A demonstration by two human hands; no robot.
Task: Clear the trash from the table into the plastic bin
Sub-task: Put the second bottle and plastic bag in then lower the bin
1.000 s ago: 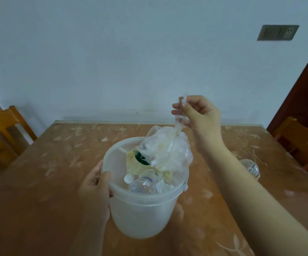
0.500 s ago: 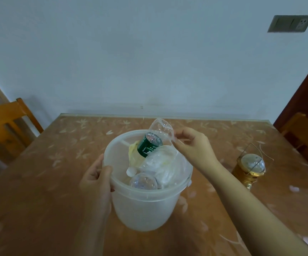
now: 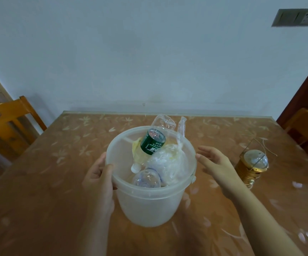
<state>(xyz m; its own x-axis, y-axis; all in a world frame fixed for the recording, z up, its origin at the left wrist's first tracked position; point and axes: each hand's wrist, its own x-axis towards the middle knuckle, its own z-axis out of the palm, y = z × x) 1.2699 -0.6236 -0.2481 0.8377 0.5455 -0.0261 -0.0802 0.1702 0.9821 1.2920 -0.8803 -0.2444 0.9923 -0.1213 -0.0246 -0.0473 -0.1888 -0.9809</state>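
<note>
A translucent white plastic bin [image 3: 149, 204] stands on the table's middle. Inside it lie a clear bottle with a green label [image 3: 152, 143], upside down and poking above the rim, a tied clear plastic bag [image 3: 168, 163] and another clear bottle [image 3: 146, 180]. My left hand [image 3: 98, 179] grips the bin's left rim, thumb over the edge. Just right of the rim, my right hand [image 3: 215, 166] is open with its fingertips close to the bin and nothing in it.
The table [image 3: 48, 182] has a brown leaf-patterned cover. A small gold lantern [image 3: 252, 166] stands to the right of my right hand. Wooden chairs sit at the left [image 3: 7, 122] and right [image 3: 304, 126] edges, with a wall behind.
My right hand lowered the tied bag into the bin, let go of it and pulled back to the right of the rim. The left hand kept its grip.
</note>
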